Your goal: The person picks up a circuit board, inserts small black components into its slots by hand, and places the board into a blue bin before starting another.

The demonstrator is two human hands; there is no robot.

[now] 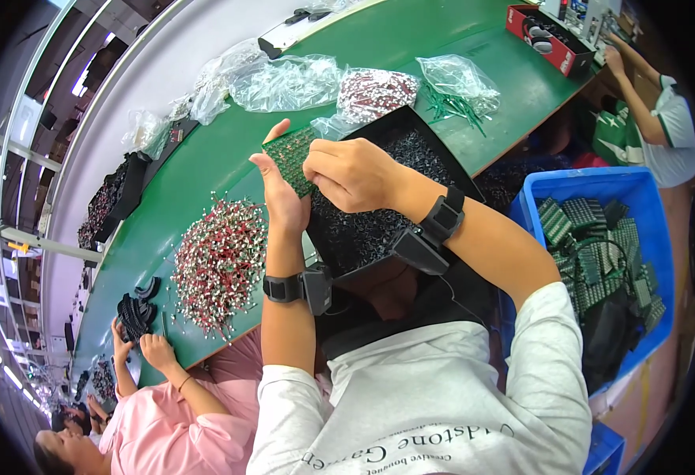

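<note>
My left hand point(286, 204) grips a green circuit board panel point(286, 153) by its edge, with the thumb and fingers around it. The board is tilted up above a black tray point(339, 273) full of small black parts point(415, 154). At the board's right side, the fingers of my right hand point(357, 176) are pinched together against its face. Whatever they hold is hidden or too small to name. Left of my left forearm lies a heap of small red and white parts point(219, 265) with thin metal leads, loose on the green table point(145, 245).
Clear plastic bags point(288, 83), a bag of red-and-white parts point(375, 93) and green strips point(454, 107) lie beyond the tray. On my right stands a blue crate point(656, 237) of circuit boards. Co-workers sit at left, in a pink top point(177, 419), and at far right.
</note>
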